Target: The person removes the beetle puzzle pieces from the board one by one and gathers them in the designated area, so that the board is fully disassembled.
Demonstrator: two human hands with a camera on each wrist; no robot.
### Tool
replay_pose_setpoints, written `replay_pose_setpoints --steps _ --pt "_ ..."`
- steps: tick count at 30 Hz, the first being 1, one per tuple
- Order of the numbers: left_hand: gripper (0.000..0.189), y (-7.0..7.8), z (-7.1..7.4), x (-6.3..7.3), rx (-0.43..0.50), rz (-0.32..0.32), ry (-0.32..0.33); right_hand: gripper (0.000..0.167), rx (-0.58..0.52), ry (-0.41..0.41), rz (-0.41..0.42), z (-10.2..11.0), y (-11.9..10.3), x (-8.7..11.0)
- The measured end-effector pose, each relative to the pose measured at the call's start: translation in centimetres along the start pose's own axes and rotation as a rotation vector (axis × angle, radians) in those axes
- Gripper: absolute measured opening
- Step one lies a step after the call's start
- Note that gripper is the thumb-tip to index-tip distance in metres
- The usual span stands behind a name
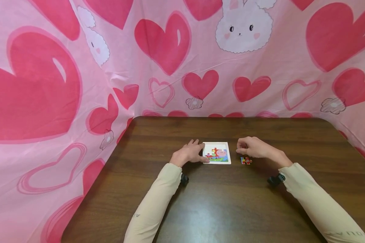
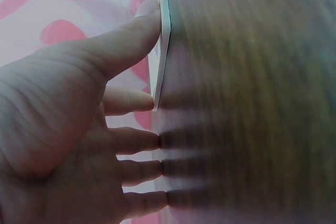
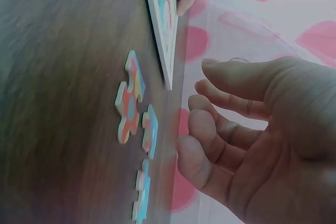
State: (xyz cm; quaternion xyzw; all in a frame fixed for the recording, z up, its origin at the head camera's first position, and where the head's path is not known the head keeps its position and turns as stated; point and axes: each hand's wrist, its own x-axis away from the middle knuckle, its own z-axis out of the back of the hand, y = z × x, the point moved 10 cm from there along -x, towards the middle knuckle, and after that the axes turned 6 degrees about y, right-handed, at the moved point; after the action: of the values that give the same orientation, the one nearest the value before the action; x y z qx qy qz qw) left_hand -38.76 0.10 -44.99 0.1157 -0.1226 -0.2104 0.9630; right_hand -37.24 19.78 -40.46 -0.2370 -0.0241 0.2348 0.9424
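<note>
A white-framed jigsaw tray (image 1: 229, 156) lies on the table, with several pieces fitted along its lower and right parts; its upper left shows bare white. My left hand (image 1: 187, 153) rests at the tray's left side, thumb on the near rim and index finger touching a corner. Its other fingertips stand straight against the tabletop. To the right of the tray, my right hand (image 1: 255, 147) hovers with loosely curled fingers, nothing visible between them. Beneath it lie a red-and-yellow puzzle piece (image 3: 127, 109) and two blue-edged puzzle pieces (image 3: 151, 132), (image 3: 141, 195), partly hidden by the hand in the head view.
The dark wooden table (image 1: 200, 209) spreads out around both hands. Beyond its far and left edges hangs a pink cloth (image 1: 124, 67) printed with hearts and rabbits. A dark wrist camera (image 1: 275, 180) sits under the right wrist, another camera (image 1: 184, 179) under the left.
</note>
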Motion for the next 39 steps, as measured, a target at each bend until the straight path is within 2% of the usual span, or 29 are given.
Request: replay_pose_setpoints --steps 7,14,26,30,39 --pt "0.084 0.0 0.0 0.0 0.007 -0.001 -0.005 0.008 0.015 0.022 0.012 0.0 -0.5 -0.8" --pt "0.084 0.1 0.2 0.0 -0.002 -0.004 -0.002 0.005 -0.015 0.031 0.021 -0.3 -1.2 -1.5" --pt "0.084 0.0 0.1 0.1 0.007 0.004 -0.011 0.015 -0.09 -0.02 -0.012 -1.5 -1.6 -2.6" --pt "0.084 0.0 0.1 0.1 0.005 0.006 -0.015 0.018 -0.085 -0.022 0.005 -1.9 -2.0 -3.1" --pt "0.085 0.1 0.2 0.1 0.006 0.005 -0.016 0.025 -0.072 -0.081 -0.023 -3.4 -2.4 -3.9"
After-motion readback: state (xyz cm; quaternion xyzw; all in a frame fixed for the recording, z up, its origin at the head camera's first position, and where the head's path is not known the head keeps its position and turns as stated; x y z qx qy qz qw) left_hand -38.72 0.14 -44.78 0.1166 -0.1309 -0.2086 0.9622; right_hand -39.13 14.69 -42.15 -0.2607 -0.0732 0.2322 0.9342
